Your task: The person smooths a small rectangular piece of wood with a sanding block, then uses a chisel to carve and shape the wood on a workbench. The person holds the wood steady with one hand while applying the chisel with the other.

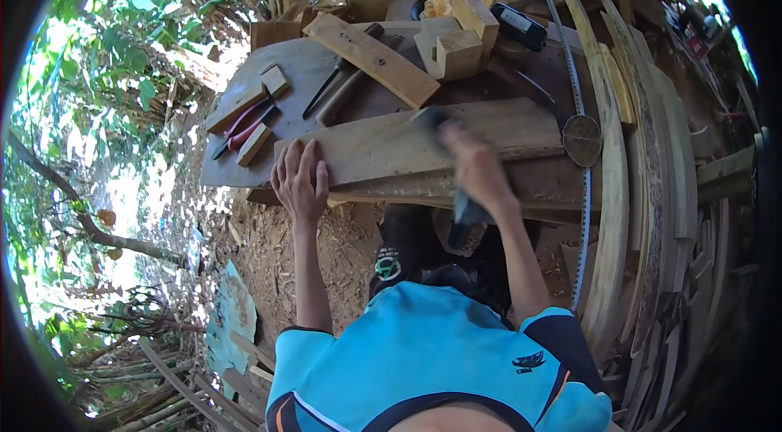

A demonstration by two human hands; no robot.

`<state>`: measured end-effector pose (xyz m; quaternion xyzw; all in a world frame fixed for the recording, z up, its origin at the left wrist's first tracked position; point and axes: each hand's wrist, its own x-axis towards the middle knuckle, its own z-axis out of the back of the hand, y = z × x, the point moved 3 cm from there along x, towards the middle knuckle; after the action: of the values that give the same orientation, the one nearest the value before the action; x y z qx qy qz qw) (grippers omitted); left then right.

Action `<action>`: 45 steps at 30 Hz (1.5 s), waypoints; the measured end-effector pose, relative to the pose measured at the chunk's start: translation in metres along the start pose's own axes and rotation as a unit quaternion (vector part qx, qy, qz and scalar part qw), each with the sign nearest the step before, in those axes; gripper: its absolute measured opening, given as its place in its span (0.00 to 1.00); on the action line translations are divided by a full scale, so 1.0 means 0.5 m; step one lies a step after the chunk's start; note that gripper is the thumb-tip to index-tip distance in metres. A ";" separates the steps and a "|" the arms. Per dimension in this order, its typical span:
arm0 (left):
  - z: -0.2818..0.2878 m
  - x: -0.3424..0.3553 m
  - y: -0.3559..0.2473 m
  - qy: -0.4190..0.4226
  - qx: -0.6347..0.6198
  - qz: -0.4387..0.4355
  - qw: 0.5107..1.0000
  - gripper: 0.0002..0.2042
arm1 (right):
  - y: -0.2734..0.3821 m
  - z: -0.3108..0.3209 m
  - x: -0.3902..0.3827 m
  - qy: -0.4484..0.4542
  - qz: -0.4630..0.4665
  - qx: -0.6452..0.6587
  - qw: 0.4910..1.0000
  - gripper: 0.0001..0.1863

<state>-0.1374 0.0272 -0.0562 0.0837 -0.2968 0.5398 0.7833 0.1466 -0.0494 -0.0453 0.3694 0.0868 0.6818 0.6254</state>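
Observation:
A long, flat wooden board (375,147) lies across the workbench in front of me. My left hand (301,179) presses flat on its left end, fingers spread. My right hand (476,167) is wrapped round a dark hand tool (432,124), both smeared by motion. The tool's rounded front end is over the board's middle. Its dark rear part (467,210) shows below the hand, near the bench's front edge; its exact kind is too blurred to tell. Left of the board lie red-handled pliers (246,126) beside small wood blocks (259,143).
Behind the board are a plank with holes (375,59), a chisel-like tool (324,88), a notched wooden block (456,53) and a black case-like object (521,27). A toothed saw blade (583,228) and long timber strips (611,187) stand at the right. Shavings cover the ground (338,261).

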 end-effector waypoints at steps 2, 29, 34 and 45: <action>0.000 -0.006 0.010 -0.009 -0.012 0.012 1.000 0.17 | 0.060 0.004 0.011 0.228 0.073 0.207 0.949 0.24; 0.101 -0.130 -0.003 0.069 0.028 -0.146 0.986 0.26 | -0.037 0.104 -0.153 -0.200 -0.142 -0.298 0.922 0.22; 0.114 -0.075 0.014 0.076 -0.007 -0.175 0.982 0.21 | 0.076 -0.030 -0.201 -0.025 -0.135 -0.091 0.986 0.21; 0.161 0.054 0.005 0.163 -0.092 -0.130 0.974 0.13 | -0.015 0.134 -0.139 -0.312 -0.185 -0.102 0.926 0.15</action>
<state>-0.1631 0.0133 0.0234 -0.0405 -0.1999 0.4098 0.8891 0.1899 -0.1344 -0.0295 0.4753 -0.1161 0.4096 0.7699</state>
